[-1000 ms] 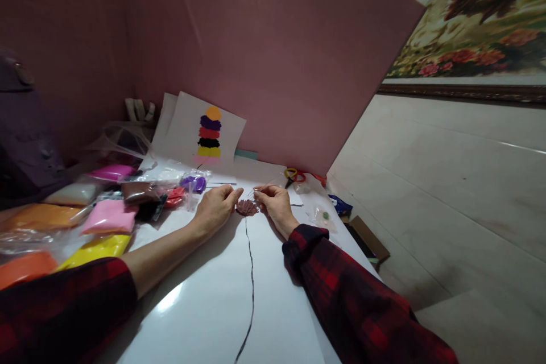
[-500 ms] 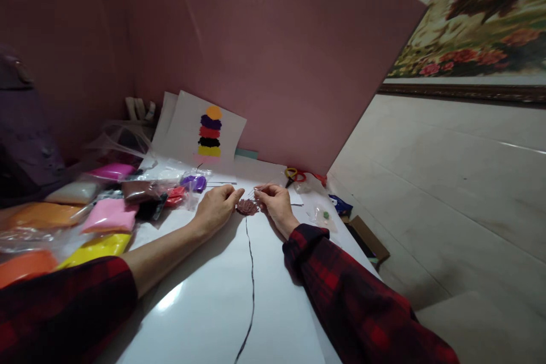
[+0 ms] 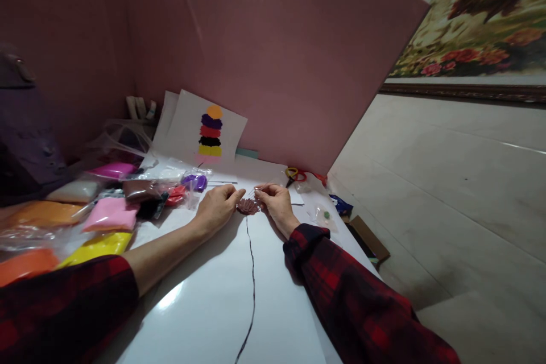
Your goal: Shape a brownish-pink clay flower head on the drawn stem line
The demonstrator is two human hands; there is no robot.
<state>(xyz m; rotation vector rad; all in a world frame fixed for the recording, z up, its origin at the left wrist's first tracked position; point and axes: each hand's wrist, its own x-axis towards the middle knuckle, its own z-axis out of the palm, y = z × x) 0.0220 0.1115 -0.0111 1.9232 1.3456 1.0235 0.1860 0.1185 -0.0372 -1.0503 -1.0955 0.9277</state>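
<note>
A ragged patch of brown clay [image 3: 247, 207] lies on the white paper [image 3: 205, 296], above a long dark wavy line [image 3: 253, 278]. My left hand [image 3: 218, 205] rests at the left side of this patch, with thumb and forefinger pinched together. On the other side, my right hand [image 3: 275, 202] is closed in a pinch just above the patch's right edge. Thin pencil-like lines show on the paper between the hands. Whatever lies between the fingertips of either hand is too small to make out.
Bags of coloured clay, among them pink [image 3: 111, 213], yellow [image 3: 96, 249] and purple [image 3: 195, 183], crowd the left. A sheet with coloured bands [image 3: 232, 131] leans against the pink panel [image 3: 273, 57]. Scissors [image 3: 292, 175] lie at the back right, near a small green lump [image 3: 326, 215].
Both hands stay in almost the same place over the brown clay. The whole view has shifted very slightly.
</note>
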